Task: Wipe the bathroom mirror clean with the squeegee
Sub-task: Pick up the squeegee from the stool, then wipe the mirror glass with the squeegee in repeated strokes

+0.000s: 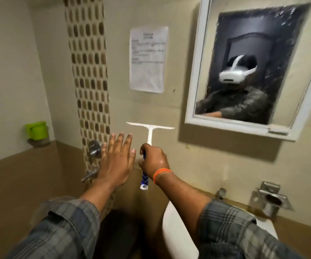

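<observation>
The white-framed bathroom mirror [259, 34] hangs on the wall at upper right, streaked with wet smears along its right side. My right hand [153, 158] grips the blue-and-white handle of the white squeegee [149, 130], held upright with its blade level, below and left of the mirror and apart from it. My left hand [118, 156] is raised beside it, flat, fingers spread, holding nothing.
A paper notice [148, 58] is taped to the wall left of the mirror. Metal taps [93, 148] stick out of the mosaic tile strip. A green cup [36, 130] sits on a corner shelf at left. A white basin [177, 232] and a steel holder [270, 200] lie below right.
</observation>
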